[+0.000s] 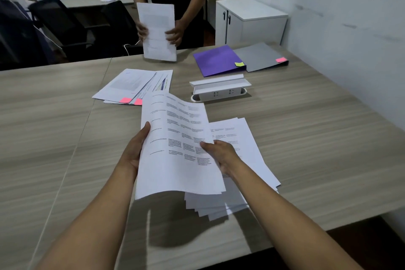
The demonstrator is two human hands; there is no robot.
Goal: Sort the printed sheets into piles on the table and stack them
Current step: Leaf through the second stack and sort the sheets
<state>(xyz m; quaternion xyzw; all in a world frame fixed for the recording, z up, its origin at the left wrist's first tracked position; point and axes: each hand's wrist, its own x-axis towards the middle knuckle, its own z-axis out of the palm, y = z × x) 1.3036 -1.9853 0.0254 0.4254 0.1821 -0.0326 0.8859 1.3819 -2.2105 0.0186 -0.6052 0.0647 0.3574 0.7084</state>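
A printed sheet is held raised above the table, gripped at its left edge by the left hand and pinched at its right edge by the right hand. Beneath it, a loose pile is spread on the table. Farther off, a fanned pile bearing pink tabs is laid. Beyond, a socket box and two folders are seen.

Wood-grain table: paper piles, folders, perhaps sockets.
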